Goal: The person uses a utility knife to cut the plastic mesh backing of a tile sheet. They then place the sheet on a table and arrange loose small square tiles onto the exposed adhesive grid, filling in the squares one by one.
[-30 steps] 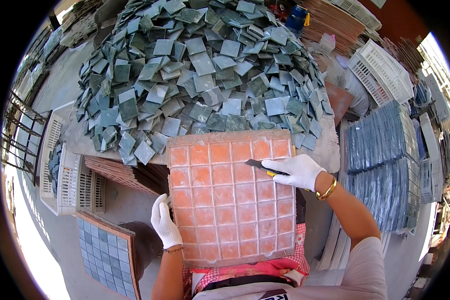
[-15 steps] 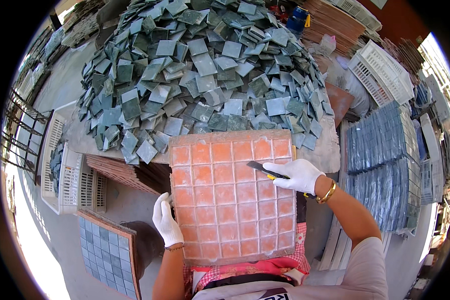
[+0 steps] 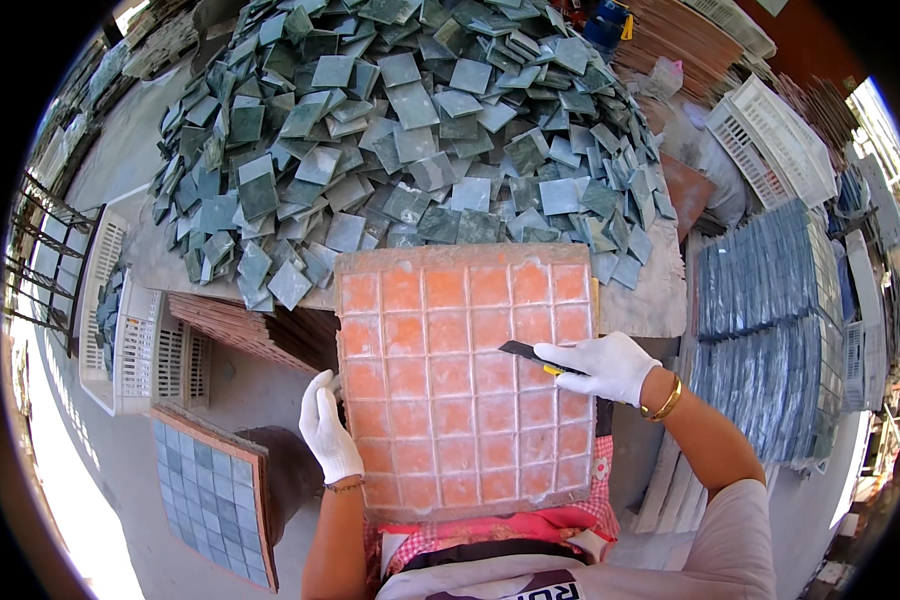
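A reddish-orange gridded tray [image 3: 450, 376] with whitish raised ridges and a greyish rim rests in front of me, its near edge at my lap. Its square cells hold no tiles. At its left edge, my left hand [image 3: 328, 428], in a white glove, is closed with the fingers together; the thumb side is partly hidden. My right hand [image 3: 610, 366], also gloved, grips a utility knife [image 3: 531, 354] with a black and yellow handle. The dark blade points left over the upper right cells; whether it touches the ridges I cannot tell.
A big heap of grey-green square stone tiles [image 3: 410, 150] covers the table [image 3: 660, 300] beyond the tray. At left stand a white crate [image 3: 135, 355] and a tile-filled panel [image 3: 210, 495]. Stacked bluish tile sheets [image 3: 760, 330] and white crates [image 3: 770, 140] stand at right.
My right hand has shifted slightly right and down with the knife, the blade now lower over the tray. My left hand stays at the left edge. The view has tilted a little.
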Motion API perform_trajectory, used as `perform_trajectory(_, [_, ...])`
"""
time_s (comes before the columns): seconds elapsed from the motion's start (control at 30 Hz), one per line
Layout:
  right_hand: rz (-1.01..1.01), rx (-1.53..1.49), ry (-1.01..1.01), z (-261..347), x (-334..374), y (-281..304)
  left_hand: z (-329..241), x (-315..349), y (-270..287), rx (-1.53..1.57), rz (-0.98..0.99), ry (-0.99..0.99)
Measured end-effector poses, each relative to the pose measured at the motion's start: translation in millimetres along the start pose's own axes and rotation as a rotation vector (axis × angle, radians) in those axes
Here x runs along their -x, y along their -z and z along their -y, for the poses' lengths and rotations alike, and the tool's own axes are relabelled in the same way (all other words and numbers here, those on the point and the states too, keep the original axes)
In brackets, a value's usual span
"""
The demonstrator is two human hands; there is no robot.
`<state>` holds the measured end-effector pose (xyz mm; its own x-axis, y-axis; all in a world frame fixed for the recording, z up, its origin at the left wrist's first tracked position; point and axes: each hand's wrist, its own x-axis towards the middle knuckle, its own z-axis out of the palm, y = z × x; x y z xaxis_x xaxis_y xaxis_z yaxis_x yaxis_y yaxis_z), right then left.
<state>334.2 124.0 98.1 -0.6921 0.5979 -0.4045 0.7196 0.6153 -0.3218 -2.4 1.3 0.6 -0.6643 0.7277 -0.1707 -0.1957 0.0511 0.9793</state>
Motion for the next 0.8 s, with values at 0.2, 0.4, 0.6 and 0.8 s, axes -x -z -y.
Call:
perform_trajectory(0.2, [0.138, 0.072, -0.033, 7.0, 8.8, -0.3, -1.1, -0.7, 0.9, -0.047, 0.016, 0.003])
perform_trajectory(0.4, [0.158, 0.076, 0.057, 13.1, 18.1, -8.1, -0.6, 0.6, 1.0, -0.024, 0.003, 0.003])
perform_trajectory(0.6, [0.081, -0.044, -0.036, 18.5, 24.2, -11.1, 1.6, -1.9, 2.3, -0.065, 0.002, -0.007])
perform_trajectory(0.8, [0.07, -0.057, -0.094, 21.7, 16.4, -14.0, -2.3, 0.1, 0.9, -0.001, 0.003, 0.008])
